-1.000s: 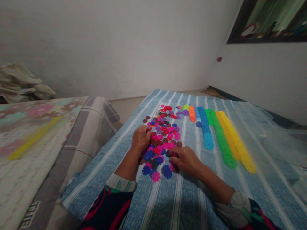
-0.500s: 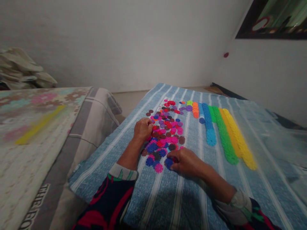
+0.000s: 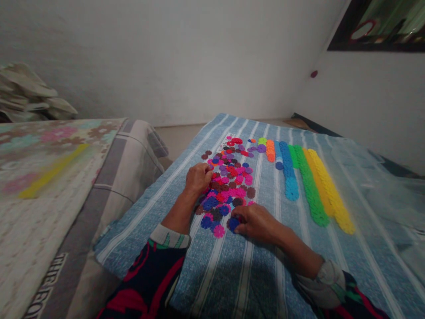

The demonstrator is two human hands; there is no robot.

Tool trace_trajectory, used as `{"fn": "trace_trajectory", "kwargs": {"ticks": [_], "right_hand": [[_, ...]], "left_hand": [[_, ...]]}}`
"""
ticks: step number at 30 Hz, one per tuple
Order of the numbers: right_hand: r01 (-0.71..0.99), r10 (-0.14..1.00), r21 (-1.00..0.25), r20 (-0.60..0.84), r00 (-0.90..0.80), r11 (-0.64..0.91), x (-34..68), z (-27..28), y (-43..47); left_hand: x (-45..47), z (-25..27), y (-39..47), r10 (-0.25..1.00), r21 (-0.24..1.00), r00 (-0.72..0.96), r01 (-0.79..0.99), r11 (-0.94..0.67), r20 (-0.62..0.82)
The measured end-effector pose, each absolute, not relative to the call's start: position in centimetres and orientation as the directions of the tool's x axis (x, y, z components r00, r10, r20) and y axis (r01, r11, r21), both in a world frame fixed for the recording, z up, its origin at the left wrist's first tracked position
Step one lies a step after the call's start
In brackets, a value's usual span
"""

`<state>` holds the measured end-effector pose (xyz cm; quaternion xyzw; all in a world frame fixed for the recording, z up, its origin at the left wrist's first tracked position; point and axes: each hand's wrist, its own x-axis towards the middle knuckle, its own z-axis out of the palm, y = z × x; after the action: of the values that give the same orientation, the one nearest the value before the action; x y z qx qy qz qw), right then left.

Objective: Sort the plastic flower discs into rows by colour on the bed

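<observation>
- Our right hand (image 3: 257, 221) is bending its thumb and finger around the edge of a blue disc (image 3: 233, 224). They are almost meeting there, but we are not able to tell if they are pinching it.
- The blue disc is lying flat-looking on the striped cloth (image 3: 212, 270), just left of our right hand, at its fingertips.
- It is sitting at the near right side of the pile (image 3: 229, 193), with a pink disc (image 3: 219, 231) lying just left of it.
- Being round, it is showing no long side.
- Our left hand (image 3: 198, 178) is resting farther off, curled in at the left edge of the pile. We are not seeing what its fingers are holding, if anything.
- So our right hand is being the nearer one.
- The green row (image 3: 310, 188) and yellow row (image 3: 330, 190) are running long and away from us, well to the right.
</observation>
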<state>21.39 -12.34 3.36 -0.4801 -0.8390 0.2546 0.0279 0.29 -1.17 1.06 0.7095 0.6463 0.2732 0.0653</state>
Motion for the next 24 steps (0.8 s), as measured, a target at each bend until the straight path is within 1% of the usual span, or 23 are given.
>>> {"fn": "trace_trajectory", "kwargs": {"ticks": [3,10,16,21,24], "right_hand": [[0.803,0.827,-0.438,-0.200,-0.525,0.404,21.4,3.3,-12.3],[0.840,0.841,-0.324,-0.187,-0.508,0.435,21.2,3.3,-12.3],[0.848,0.838,-0.240,-0.173,-0.517,0.473,21.0,3.1,-12.3],[0.869,0.847,-0.155,-0.199,-0.494,0.470,20.6,3.3,-12.6],[0.880,0.857,-0.127,-0.198,-0.475,0.458,20.4,3.4,-12.9]], "left_hand": [[0.3,1.0,-1.1,0.954,0.441,0.018,0.884,-0.156,0.300],[0.2,0.8,-1.0,0.951,0.420,0.035,0.892,-0.169,0.309],[0.2,0.8,-0.9,0.950,0.436,0.035,0.883,-0.175,0.310],[0.2,0.8,-0.8,0.952,0.433,0.031,0.886,-0.168,0.305],[0.3,0.8,-0.8,0.955,0.440,0.036,0.882,-0.169,0.294]]}}
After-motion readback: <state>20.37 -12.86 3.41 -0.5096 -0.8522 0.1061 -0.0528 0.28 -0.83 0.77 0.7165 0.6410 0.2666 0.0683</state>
